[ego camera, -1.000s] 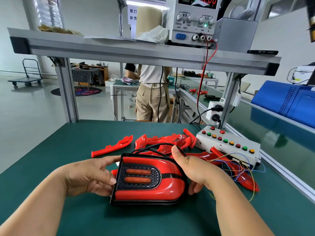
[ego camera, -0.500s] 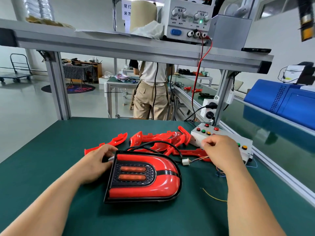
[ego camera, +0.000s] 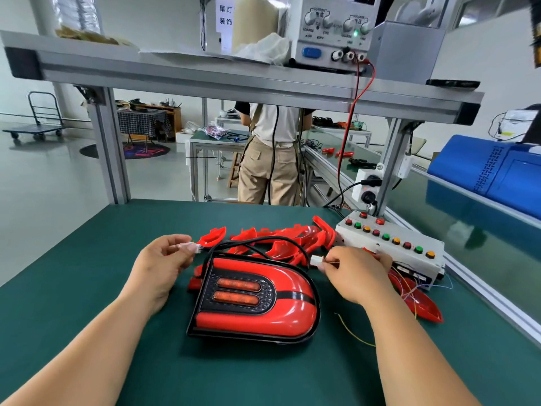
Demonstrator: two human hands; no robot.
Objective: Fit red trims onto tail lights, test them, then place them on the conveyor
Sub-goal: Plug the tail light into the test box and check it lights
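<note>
A red and black tail light (ego camera: 257, 303) lies flat on the green bench (ego camera: 73, 273) in front of me, with its black cable (ego camera: 257, 244) looping up behind it. My left hand (ego camera: 161, 265) pinches the cable's white connector (ego camera: 191, 247) just left of the light. To the right, my right hand (ego camera: 354, 273) pinches a second white connector (ego camera: 317, 260) on thin wires that lead toward the white test box (ego camera: 392, 244). The two connectors are apart. Loose red trims (ego camera: 278, 238) are piled behind the light.
The test box with coloured buttons sits at the bench's right edge, and more red trim pieces (ego camera: 418, 300) and loose wires lie beside it. A conveyor (ego camera: 468, 218) runs along the right. A power supply (ego camera: 333, 30) stands on the overhead shelf. A person (ego camera: 272, 153) stands beyond the bench.
Both hands have left the tail light's sides. The left picked up the cable's connector, and the right went to the test box and came back holding the other connector.
</note>
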